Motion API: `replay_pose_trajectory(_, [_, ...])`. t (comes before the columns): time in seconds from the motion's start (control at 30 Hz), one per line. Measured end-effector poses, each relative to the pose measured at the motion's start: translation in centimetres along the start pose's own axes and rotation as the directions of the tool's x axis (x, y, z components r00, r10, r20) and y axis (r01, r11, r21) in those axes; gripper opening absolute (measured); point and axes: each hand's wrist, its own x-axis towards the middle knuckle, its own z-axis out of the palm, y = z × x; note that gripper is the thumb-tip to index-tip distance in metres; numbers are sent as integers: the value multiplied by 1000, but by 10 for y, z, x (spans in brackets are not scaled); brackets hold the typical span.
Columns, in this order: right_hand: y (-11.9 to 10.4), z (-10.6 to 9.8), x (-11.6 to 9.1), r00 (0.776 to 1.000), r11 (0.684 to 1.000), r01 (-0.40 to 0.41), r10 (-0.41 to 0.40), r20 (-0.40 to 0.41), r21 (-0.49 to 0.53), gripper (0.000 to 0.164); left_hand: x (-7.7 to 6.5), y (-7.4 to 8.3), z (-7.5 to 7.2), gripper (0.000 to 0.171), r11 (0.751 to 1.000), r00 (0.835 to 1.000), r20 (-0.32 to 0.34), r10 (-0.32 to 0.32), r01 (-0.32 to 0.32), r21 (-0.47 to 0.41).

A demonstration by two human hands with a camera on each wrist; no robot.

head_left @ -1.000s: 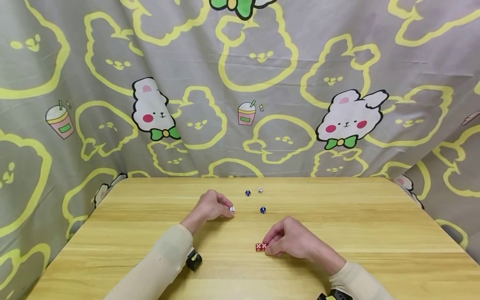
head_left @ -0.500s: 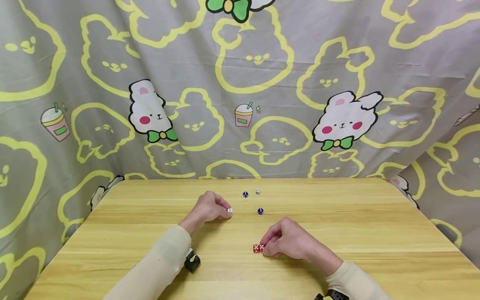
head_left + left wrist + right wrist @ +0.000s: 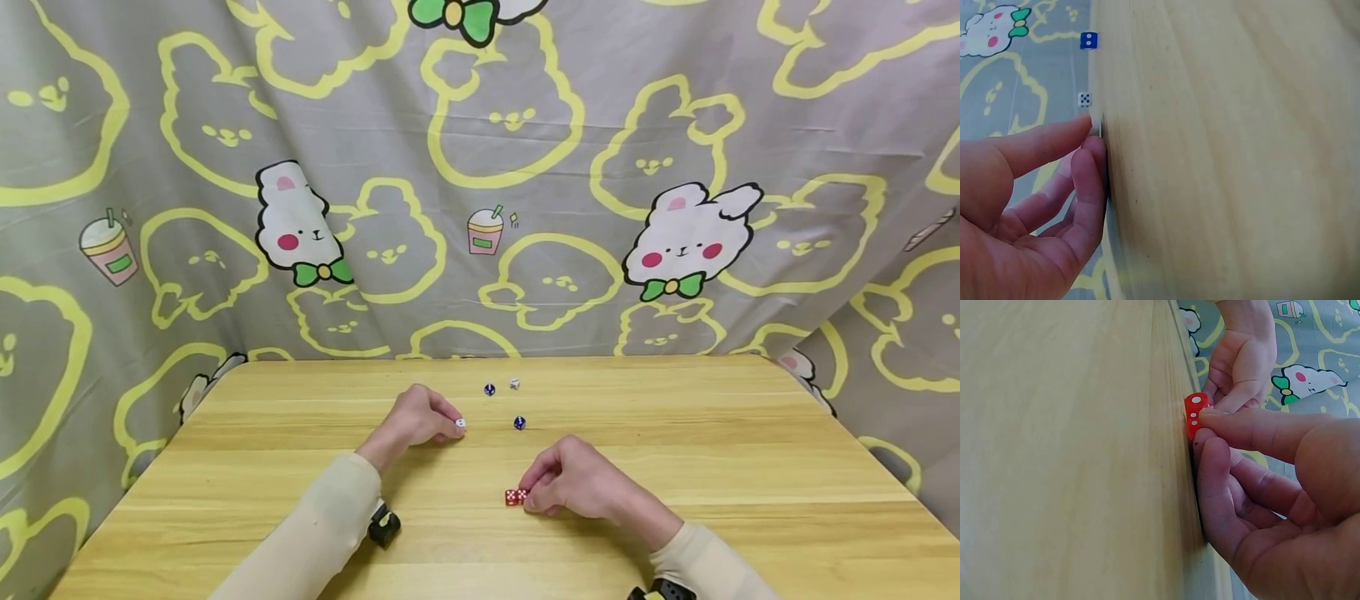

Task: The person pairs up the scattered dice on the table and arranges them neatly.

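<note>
In the head view my left hand (image 3: 415, 417) pinches a small white die (image 3: 461, 423) between thumb and fingertips at the tabletop. From the left wrist, that die is mostly hidden by the fingers (image 3: 1088, 181). Nearer me, my right hand (image 3: 581, 479) holds a red die (image 3: 522, 496) by thumb and fingers. A second red die (image 3: 511, 497) sits against its left side, both with white pips. The right wrist view shows the red dice (image 3: 1195, 415) close at the fingertips, my left hand (image 3: 1244, 365) beyond them.
Two blue dice (image 3: 520, 423) (image 3: 490, 389) and another white die (image 3: 514, 384) lie farther back on the wooden table (image 3: 675, 433). Behind the table's far edge hangs a grey curtain (image 3: 420, 125) with cartoon prints. Black straps (image 3: 384, 525) sit at both wrists.
The head view has shifted slightly. The white die has turned a little in my left fingers. My right hand and the red dice stay in place.
</note>
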Motion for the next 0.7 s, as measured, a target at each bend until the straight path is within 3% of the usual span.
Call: replay_pose_trajectory(0.7, [1,0,0,1000,1000,-4,4,0,-9,13,-10,4,5,12,998,996,84,24,-19,-52])
